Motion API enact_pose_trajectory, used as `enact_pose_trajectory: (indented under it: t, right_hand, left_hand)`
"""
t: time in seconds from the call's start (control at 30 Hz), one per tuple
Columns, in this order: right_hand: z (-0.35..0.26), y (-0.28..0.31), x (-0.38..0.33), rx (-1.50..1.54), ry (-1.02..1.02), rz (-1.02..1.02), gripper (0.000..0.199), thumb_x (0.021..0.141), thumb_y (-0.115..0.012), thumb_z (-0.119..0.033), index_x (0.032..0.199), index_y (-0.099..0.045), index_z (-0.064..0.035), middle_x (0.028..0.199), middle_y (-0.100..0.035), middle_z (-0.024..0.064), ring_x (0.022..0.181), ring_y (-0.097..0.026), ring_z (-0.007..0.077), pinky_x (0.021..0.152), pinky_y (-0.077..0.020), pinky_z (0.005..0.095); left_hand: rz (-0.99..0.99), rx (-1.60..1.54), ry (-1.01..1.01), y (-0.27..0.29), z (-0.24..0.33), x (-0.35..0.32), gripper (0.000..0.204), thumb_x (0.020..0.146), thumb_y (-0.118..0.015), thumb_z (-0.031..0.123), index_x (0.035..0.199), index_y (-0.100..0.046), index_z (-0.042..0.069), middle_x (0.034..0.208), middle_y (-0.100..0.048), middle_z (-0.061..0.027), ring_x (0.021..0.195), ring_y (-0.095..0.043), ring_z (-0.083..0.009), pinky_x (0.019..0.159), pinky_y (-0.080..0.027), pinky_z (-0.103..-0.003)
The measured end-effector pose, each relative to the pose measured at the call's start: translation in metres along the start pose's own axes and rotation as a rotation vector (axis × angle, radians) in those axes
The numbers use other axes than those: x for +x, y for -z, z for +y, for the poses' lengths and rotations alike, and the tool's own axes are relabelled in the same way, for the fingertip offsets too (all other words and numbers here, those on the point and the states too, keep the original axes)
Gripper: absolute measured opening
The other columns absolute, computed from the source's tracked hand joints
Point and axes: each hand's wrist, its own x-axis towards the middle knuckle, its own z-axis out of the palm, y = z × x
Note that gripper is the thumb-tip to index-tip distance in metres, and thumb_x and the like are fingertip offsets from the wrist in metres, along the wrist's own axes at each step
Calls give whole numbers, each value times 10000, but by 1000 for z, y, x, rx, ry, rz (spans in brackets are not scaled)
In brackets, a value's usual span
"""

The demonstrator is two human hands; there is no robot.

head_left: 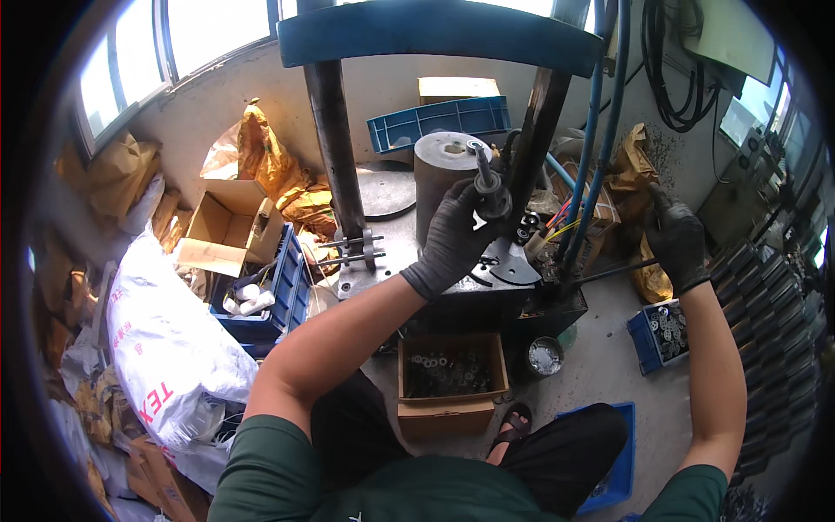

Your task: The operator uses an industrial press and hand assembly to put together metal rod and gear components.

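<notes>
My left hand, in a dark grey glove, is closed around a metal rod fitting with a ring at its upper end and a wider dark collar below. It holds the piece up in front of a thick steel cylinder on the press bed. My right hand, gloved too, is out to the right with its fingers stretched upward. By its palm is the end of a dark lever bar coming from the press; whether they touch is unclear.
The press has a blue crossbeam overhead and dark posts. Below stand a cardboard box of metal rings and a can. A blue bin of small parts sits right, beside stacked dark tubes. White sacks crowd the left.
</notes>
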Motion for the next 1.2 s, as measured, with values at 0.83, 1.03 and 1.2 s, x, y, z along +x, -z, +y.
enact_pose_trajectory:
  t: [0.83,1.03,1.2]
  right_hand:
    - [-255,-63,-134,2520,-1266,-1227,695,981,-457,-733,1287,-631,-134,935,-677,5,727,-654,143,539,-501,282]
    - [-283,-56,-115,2197,-1076,-977,685,996,-499,-699,1321,-612,-106,910,-657,-7,676,-629,108,490,-476,256]
    - [-305,-49,-100,2111,-1161,-797,672,1018,-542,-603,1431,-555,-73,962,-649,-1,767,-640,125,656,-545,301]
  left_hand:
    - [-569,86,354,47,23,-118,423,970,-733,304,1311,-670,62,1242,-682,-164,1151,-686,-298,1007,-553,-396]
    - [-637,-285,639,60,23,-105,399,966,-745,222,1319,-666,52,1212,-724,-79,1140,-662,-153,1026,-535,-346]
    - [-523,-196,591,58,11,-112,369,924,-772,130,1264,-655,48,1130,-734,-63,1078,-681,-135,960,-568,-335]
